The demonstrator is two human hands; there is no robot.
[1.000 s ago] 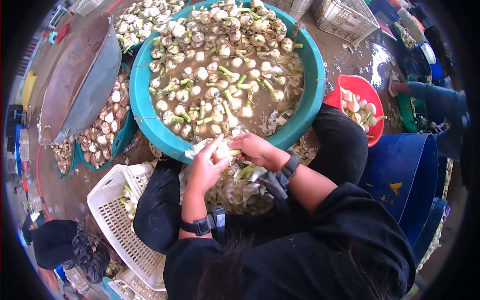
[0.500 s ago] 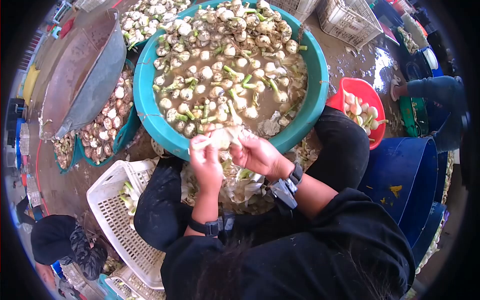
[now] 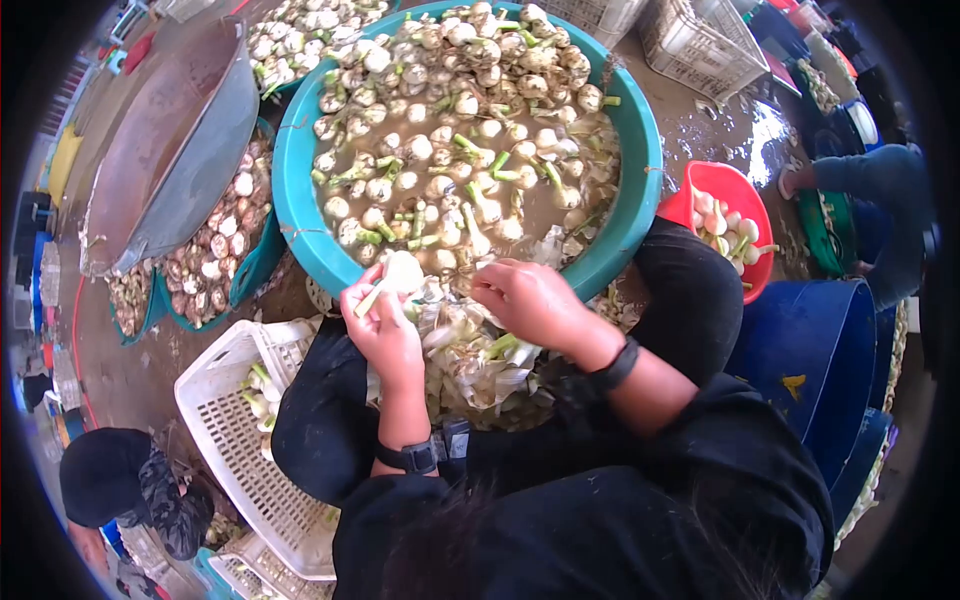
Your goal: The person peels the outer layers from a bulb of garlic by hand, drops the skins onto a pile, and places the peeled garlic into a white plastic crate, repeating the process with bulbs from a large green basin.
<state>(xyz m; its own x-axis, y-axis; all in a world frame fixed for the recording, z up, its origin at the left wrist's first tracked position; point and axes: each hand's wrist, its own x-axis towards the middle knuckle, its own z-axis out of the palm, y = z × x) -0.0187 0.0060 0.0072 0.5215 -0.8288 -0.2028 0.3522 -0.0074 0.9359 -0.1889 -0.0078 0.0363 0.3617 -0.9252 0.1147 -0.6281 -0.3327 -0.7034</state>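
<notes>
A pale, clean-looking garlic bulb [image 3: 404,272] with a short green stem is gripped in my left hand [image 3: 384,335], over the near edge of the big green tub [image 3: 298,190]. My right hand [image 3: 538,303] is apart from it, to the right, with fingers curled and pinched together; what they hold, if anything, is hidden. Muddy water fills the tub, with many garlic bulbs [image 3: 484,206] floating in it and a dirtier heap at its far side. Below my hands, between my legs, lies a pile of stripped garlic skins [image 3: 480,375].
At right stands a red basin [image 3: 764,215] of cleaned bulbs, beside a blue barrel [image 3: 790,335]. A white crate [image 3: 255,500] with some garlic sits at left. Beyond it are green sacks of garlic [image 3: 225,240] and a metal wheelbarrow [image 3: 195,160]. Another person [image 3: 130,485] is at lower left.
My hands were together on the garlic bulb; now they have separated. My left hand has moved slightly left with the bulb, and my right hand has drawn away to the right.
</notes>
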